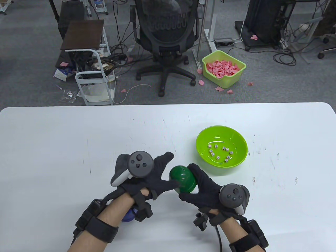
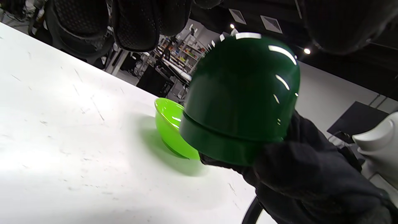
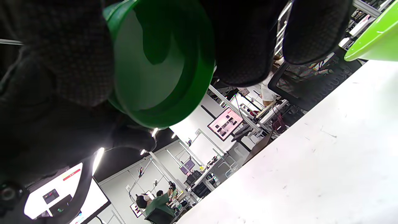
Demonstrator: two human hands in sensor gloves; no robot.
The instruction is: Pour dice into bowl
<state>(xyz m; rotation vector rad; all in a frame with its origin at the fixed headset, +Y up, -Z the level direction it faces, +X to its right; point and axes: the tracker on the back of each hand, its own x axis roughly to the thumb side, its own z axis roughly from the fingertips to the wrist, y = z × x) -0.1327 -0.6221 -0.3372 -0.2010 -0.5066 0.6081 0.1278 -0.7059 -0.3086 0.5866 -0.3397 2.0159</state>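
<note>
A lime green bowl (image 1: 237, 136) stands on the white table at the right, with several white dice (image 1: 220, 152) lying in it. My right hand (image 1: 202, 183) grips a dark green cup (image 1: 183, 181), tipped on its side above the table, left of the bowl. The right wrist view shows the cup's mouth (image 3: 149, 71) with nothing visible inside, my fingers (image 3: 242, 46) around it. My left hand (image 1: 162, 170) is spread open beside the cup, its thumb touching it. The left wrist view shows the cup (image 2: 242, 93) in front of the bowl (image 2: 168, 124).
A blue object (image 1: 129, 215) lies on the table, mostly hidden under my left wrist. The white table (image 1: 65, 147) stretches left and far of the hands. An office chair (image 1: 165, 34) and a bin of pink scraps (image 1: 223, 68) stand on the floor beyond the far edge.
</note>
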